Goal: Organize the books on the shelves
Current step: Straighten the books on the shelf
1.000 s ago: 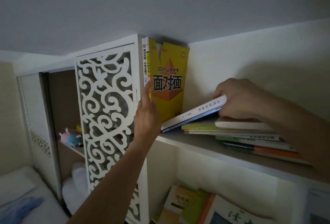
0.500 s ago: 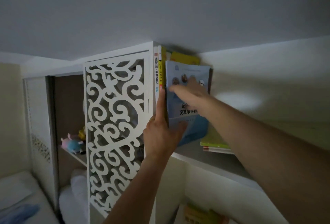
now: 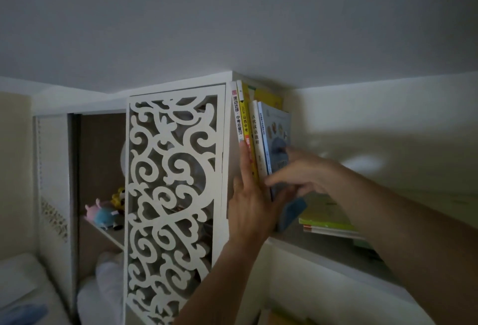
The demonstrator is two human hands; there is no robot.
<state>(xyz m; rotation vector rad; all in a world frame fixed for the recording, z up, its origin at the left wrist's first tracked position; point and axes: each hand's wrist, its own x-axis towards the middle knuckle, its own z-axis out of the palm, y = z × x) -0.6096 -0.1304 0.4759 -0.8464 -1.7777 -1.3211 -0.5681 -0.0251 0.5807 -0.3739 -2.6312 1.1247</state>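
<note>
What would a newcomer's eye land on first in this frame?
Most likely the white scrollwork panel at centre-left, bright against the dim room. Next, the two hands at the row of upright books against the shelf's left end: the left hand lies flat along the spines, while the right hand presses the blue book upright. A flat stack of books lies further right.

The white book spine (image 3: 237,115) above the left hand's fingertips (image 3: 243,146) reads 滚动迁移·中考总复习. The yellow spine (image 3: 244,117) beside it reads 2024 山西中考. The next white spine (image 3: 256,130) reads 古代汉语教程.
</note>
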